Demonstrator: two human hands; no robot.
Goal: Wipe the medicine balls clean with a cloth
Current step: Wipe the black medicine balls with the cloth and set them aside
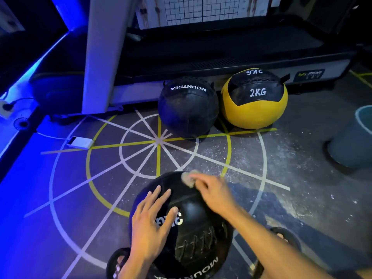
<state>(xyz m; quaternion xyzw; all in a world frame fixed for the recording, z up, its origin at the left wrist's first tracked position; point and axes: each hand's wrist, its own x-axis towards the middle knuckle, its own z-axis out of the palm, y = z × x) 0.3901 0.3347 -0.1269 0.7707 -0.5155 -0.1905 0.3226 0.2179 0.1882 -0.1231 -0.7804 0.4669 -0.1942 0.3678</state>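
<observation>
A person wiped a black MOUNTSEA medicine ball [193, 224] resting on the marked gym floor [251, 162], just in front of their feet. The left hand [153, 222] lay flat on the ball's near left side, fingers spread and straight, steadying it. The right hand [211, 193] pinched a small grey cloth [188, 179] against the far upper curve. Two more balls, a second black medicine ball [188, 107] and a yellow 2KG medicine ball [254, 99], waited touching each other against the treadmill base [221, 63]. Done well, the step likely called for firm pressure, overlapping strokes along the seams and lacing, and the bracing palm rolling the ball to expose its underside.
</observation>
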